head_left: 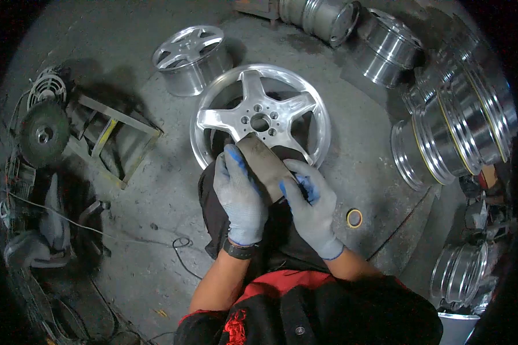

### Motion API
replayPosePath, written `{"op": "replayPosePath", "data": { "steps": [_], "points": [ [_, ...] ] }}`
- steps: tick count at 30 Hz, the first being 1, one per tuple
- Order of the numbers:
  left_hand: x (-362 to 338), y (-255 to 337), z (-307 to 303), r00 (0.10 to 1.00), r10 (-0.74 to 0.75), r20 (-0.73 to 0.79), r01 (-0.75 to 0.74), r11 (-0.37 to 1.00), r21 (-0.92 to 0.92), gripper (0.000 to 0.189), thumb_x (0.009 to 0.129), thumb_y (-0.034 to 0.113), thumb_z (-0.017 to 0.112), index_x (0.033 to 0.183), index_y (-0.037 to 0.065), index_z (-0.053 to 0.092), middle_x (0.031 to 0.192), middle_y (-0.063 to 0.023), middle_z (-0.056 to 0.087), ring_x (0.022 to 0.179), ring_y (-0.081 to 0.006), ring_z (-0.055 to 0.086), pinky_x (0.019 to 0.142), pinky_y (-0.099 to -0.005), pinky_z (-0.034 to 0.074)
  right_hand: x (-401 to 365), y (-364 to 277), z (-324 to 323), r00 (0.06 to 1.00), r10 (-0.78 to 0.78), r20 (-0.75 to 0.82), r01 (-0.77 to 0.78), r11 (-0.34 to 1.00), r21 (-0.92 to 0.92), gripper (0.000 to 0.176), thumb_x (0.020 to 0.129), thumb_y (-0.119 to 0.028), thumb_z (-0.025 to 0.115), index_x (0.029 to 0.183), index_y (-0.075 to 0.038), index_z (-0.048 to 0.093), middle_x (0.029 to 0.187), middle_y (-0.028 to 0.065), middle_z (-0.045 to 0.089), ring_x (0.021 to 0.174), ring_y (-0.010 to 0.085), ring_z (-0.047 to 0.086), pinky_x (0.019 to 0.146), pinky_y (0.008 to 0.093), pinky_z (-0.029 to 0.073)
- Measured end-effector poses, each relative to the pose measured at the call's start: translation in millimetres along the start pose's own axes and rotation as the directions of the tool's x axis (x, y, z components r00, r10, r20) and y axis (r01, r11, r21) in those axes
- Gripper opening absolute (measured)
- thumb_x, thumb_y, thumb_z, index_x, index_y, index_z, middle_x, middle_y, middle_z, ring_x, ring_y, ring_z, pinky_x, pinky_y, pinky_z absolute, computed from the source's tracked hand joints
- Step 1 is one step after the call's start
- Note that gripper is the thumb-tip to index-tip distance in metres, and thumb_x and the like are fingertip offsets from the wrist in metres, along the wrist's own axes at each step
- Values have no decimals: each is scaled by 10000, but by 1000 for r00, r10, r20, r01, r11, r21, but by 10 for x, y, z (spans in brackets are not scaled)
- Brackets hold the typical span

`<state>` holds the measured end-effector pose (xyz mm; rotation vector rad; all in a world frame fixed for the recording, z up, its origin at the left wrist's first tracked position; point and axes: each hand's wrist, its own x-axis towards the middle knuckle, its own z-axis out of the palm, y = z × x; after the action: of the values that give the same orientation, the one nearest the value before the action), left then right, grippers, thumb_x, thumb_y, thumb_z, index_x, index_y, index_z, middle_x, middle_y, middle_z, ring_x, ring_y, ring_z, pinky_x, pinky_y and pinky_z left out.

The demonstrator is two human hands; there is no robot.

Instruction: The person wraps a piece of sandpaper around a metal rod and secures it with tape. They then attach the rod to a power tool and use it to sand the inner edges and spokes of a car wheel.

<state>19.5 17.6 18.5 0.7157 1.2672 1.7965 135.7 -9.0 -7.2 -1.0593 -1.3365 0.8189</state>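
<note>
Between my two gloved hands is a brown-grey, flat strip that looks like sandpaper (266, 165), held over my lap. My left hand (240, 198) is closed along its left edge, thumb and fingers pointing up. At the strip's lower right side, my right hand (313, 207) pinches it, fingers curled, their blue-coated tips showing. Just beyond my knees lies a silver five-spoke alloy wheel (261, 103), face up. The strip's upper end overlaps the wheel's near spokes in view. My hands hide part of the strip.
Another wheel (191, 57) stands behind on the left. Several wheel rims (443, 135) are stacked along the right. A tape roll (354, 218) lies on the floor at right. On the left are a metal frame (112, 138), a round disc machine (43, 135) and a loose cable (181, 244).
</note>
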Motion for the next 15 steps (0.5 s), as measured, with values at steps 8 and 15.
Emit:
{"op": "replayPosePath", "data": {
  "steps": [8,15],
  "points": [
    [-56,58,-104,989,5,149,-62,924,377,333,1106,285,518,1002,-4,647,840,-69,644,730,-123,557,659,-329,448,124,-24,-270,963,145,227,-144,989,-22,231,956,-56,733,1159,26,659,936,40,702,823,56,630,743,242,520],
    [-140,-125,-69,946,77,315,-217,873,438,307,1106,246,523,977,-17,616,744,3,530,709,-67,436,624,-257,380,270,-55,-371,942,258,216,-283,955,93,160,950,-60,745,1078,21,693,884,9,663,809,51,580,721,245,495]
  ]
}}
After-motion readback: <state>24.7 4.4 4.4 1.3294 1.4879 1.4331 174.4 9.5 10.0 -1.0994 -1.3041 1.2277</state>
